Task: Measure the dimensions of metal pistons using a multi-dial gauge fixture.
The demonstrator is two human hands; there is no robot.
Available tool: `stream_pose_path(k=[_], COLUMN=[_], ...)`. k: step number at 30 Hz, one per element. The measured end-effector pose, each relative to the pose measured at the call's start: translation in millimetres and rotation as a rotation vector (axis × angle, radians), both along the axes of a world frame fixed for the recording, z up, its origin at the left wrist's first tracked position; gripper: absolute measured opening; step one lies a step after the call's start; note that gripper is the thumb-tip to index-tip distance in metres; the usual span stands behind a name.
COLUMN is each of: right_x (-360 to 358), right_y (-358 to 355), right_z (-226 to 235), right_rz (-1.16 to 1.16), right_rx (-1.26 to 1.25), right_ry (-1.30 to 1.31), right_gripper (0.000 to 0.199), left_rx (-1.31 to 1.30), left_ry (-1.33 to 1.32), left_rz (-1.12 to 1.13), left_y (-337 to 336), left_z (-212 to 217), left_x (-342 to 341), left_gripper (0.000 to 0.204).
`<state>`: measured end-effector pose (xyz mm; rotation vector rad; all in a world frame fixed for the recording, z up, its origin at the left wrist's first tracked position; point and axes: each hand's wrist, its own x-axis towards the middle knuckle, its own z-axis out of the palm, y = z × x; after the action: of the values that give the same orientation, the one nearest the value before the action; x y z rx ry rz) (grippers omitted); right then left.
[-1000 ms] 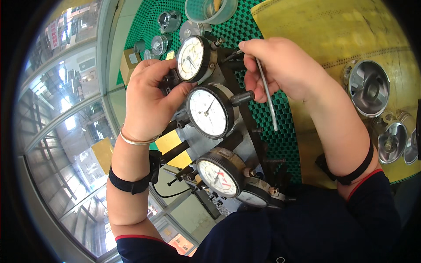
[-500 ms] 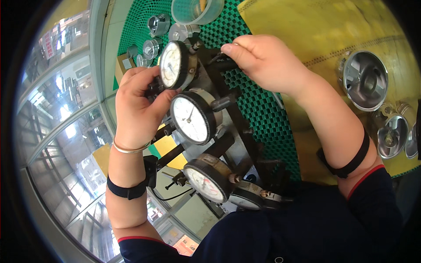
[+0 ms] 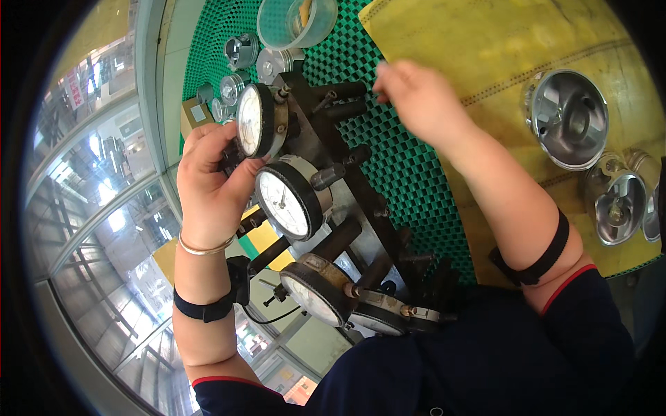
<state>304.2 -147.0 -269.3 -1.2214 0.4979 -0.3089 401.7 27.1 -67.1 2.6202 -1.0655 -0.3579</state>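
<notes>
A dark metal measuring fixture with several round dial gauges stands in front of me. My left hand is closed beside the top dial gauge, thumb and fingers around a dark fitting at its left edge; the fingers partly hide that fitting. Just below sits a second dial gauge with a white face. A third gauge is lower down, near my body. Away from the fixture, my right hand hovers right of its dark upper posts. Motion smears its fingers, and I see nothing held.
Several metal pistons and a clear plastic tub stand on the green mat at the back left. Larger shiny pistons rest on a yellow sheet at right. A glazed window wall runs along the left.
My right hand has come off the fixture's upper end and moved right, its fingers blurring. My left hand stays at the top gauge. The whole view has shifted slightly.
</notes>
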Motion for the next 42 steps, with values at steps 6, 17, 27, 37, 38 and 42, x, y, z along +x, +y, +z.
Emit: stream_pose_path(k=[6, 17, 27, 37, 38, 42], right_x=[12.0, 10.4, 9.3, 10.2, 10.9, 13.4], right_y=[18.1, 17.0, 20.5, 22.3, 22.5, 19.5], right_z=[-1.3, -24.3, -22.2, -22.9, -21.3, -19.1], right_rz=[0.585, 0.611, 0.61, 0.592, 0.565, 0.629], right_rx=[0.143, 0.549, 0.572, 0.612, 0.575, 0.519], right_ry=[0.284, 0.087, 0.072, 0.063, 0.074, 0.118], right_gripper=[0.03, 0.021, 0.019, 0.022, 0.022, 0.02], left_rx=[0.027, 0.324, 0.311, 0.119, 0.154, 0.158], left_ry=[0.025, 0.138, 0.164, -0.256, -0.284, -0.486], left_rz=[-0.016, 0.21, 0.179, -0.117, -0.145, -0.214], left_y=[-2.1, -2.9, 11.4, -15.6, -16.1, -9.9], left_z=[7.8, 38.2, 38.5, 32.4, 29.3, 20.1], left_x=[-3.0, -13.1, -11.2, -14.7, -14.5, -6.5], left_gripper=[0.041, 0.066, 0.063, 0.029, 0.029, 0.029])
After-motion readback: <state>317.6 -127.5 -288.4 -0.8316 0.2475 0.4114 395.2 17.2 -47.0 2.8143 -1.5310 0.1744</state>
